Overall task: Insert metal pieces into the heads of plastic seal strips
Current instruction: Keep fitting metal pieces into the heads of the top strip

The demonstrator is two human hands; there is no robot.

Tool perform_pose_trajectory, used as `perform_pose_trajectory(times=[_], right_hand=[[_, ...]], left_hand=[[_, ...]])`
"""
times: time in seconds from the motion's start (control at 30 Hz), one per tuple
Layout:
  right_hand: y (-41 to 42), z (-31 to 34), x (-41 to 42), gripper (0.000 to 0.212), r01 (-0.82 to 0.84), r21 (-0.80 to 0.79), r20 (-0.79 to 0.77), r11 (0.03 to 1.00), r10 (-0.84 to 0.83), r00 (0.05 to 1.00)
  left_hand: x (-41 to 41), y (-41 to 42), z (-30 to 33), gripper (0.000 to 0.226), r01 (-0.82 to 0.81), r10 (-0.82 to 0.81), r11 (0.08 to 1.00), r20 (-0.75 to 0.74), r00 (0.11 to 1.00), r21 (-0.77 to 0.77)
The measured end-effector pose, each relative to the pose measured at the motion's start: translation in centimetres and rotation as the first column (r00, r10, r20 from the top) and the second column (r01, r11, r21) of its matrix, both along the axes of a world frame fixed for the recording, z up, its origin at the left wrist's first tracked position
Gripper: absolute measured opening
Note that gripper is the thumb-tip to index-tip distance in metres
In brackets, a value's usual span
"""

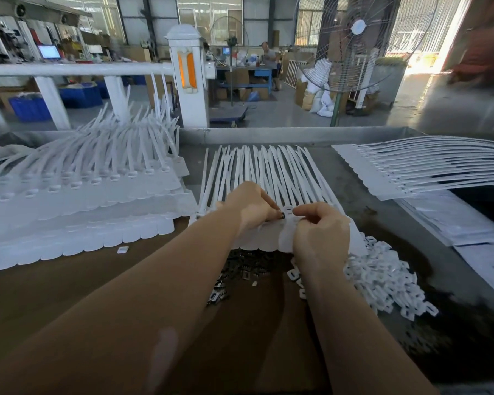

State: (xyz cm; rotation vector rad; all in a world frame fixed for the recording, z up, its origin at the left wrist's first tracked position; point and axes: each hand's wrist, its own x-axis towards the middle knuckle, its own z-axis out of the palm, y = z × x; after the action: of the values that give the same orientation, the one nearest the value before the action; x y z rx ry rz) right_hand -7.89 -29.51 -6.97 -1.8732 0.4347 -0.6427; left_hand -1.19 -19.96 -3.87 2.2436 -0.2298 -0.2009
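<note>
Stacks of finished white seal strips [77, 195] fill the bench at nine o'clock, flat scalloped tags overlapping like shingles, ribbed tails curling upward toward a white rail [69, 70]. At centre lies the working row of seal strips [257, 169], thin smooth plastic tails fanned toward twelve o'clock, their heads under the hands. The left hand [250, 208] has its fingers curled, pinching a small dark metal piece [282, 215] at one strip's head. The right hand [321, 233], just beside it at three o'clock, curls its fingers down on the white tags, clamping them. Below the hands, at six o'clock, a loose heap of dull grey metal pieces [240, 269] rests on the brown board [69, 280]. A pile of small white plastic caps [382, 280], squarish with holes, spreads at four o'clock. Another sheet of strips [411, 169] arches at two o'clock, with a wire-caged fan [354, 41] behind.
</note>
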Motion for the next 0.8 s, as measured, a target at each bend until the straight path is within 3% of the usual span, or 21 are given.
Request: perform_pose_trajectory(times=[0.47,0.8], right_hand=[[0.0,0.1,-0.1,0.026,-0.008,-0.004,0.001,1.0,0.008,1.0],[0.0,0.0,-0.1,0.024,-0.002,-0.018,0.012,1.0,0.002,1.0]], left_hand=[[0.4,-0.6,0.8,0.028,-0.004,0.013,0.993,-0.073,0.997,0.121],[0.4,-0.7,1.7,0.029,0.081,-0.071,0.972,-0.054,0.996,0.222]])
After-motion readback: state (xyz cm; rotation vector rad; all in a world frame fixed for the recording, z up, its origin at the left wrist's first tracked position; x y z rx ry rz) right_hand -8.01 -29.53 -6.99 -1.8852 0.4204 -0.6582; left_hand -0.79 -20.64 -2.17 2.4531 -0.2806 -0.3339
